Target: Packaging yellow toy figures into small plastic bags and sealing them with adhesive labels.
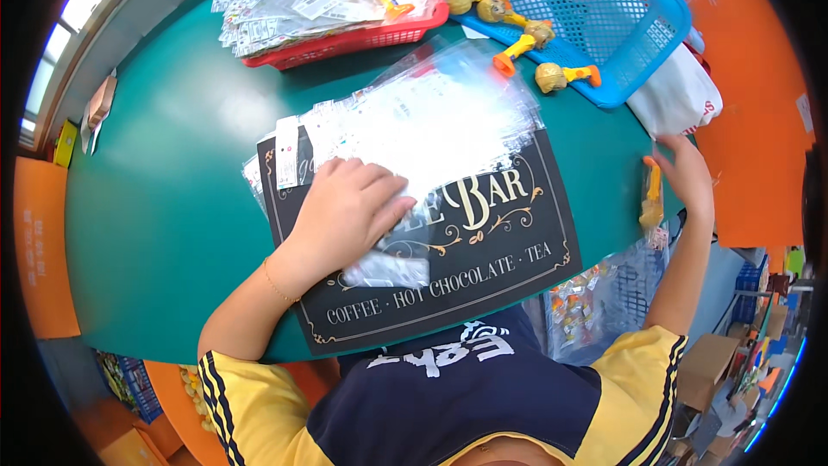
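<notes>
My left hand [345, 216] lies at the near left of a pile of clear plastic bags [431, 112], fingers curled over one clear bag [388, 269] that sticks out below them. Under it is a black placemat [509, 267] with pale lettering. Out at the table's right edge, my right hand [687, 174] is closed at the top of a bagged toy [651, 194] with a yellow-orange handle and a gold ball end. This toy hangs beside the fingers, over the edge. The fingertips' exact grip is partly hidden.
A red basket [345, 43] heaped with printed bags stands at the far side. Right of it, a blue basket [642, 60] has several gold-ball toys [552, 78] at its left rim. Below the table's right edge, a clear bag [573, 315] contains packed toys.
</notes>
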Motion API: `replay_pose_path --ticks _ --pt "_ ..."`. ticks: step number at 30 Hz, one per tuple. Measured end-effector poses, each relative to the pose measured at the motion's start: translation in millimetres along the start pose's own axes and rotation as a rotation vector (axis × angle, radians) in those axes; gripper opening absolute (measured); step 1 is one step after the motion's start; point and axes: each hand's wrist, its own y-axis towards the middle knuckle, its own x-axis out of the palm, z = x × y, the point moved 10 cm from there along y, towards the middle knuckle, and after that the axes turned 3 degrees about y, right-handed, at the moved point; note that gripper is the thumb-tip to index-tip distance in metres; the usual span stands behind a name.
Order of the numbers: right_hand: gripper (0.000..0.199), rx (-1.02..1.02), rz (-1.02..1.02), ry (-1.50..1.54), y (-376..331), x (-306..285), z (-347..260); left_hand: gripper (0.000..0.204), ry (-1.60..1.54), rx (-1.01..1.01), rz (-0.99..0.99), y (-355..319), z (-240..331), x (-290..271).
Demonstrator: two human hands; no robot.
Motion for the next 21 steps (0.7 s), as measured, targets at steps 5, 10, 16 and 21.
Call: replay_pose_path --ticks 5,10,16,21 --pt "0.029 -0.415 0.112 0.053 21 -1 -106 0.025 -0.075 0.058 0.057 -4 10 -5" --pt "0.024 -0.448 0.262 -0.017 73 22 -135 0.04 0.053 0.079 -0.008 -6 15 13" --pt "0.023 -0.434 0.017 -0.163 77 31 -162 0.028 -0.015 0.187 0.144 -8 12 1" --pt "0.026 -0.524 -0.341 0.938 25 33 -232 0.034 0.036 -0.028 0.288 1 -18 -17"
